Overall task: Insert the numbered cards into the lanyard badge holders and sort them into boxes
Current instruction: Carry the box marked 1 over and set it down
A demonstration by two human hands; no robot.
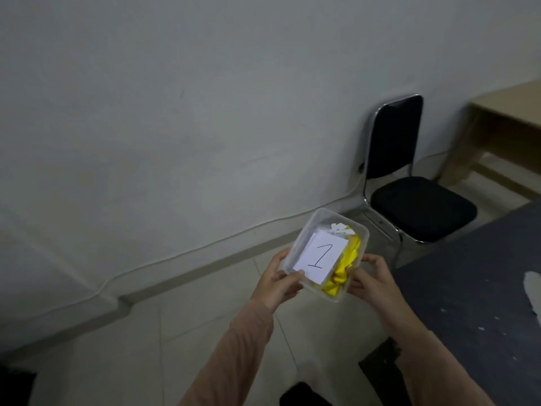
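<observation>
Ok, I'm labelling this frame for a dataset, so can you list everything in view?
plastic box: one, clear, held in the air between both hands
numbered card: one, white with a handwritten 1, on top inside the box
lanyards: count unclear, yellow, in the box under the card
small pieces: several, white, at the box's far end
chair: one, black with a metal frame, by the wall
table: one, dark grey, right
wooden table: one, light brown, far right
cable: one, white, along the wall's base
left hand: grips the box's near left corner
right hand: grips the box's right side
</observation>
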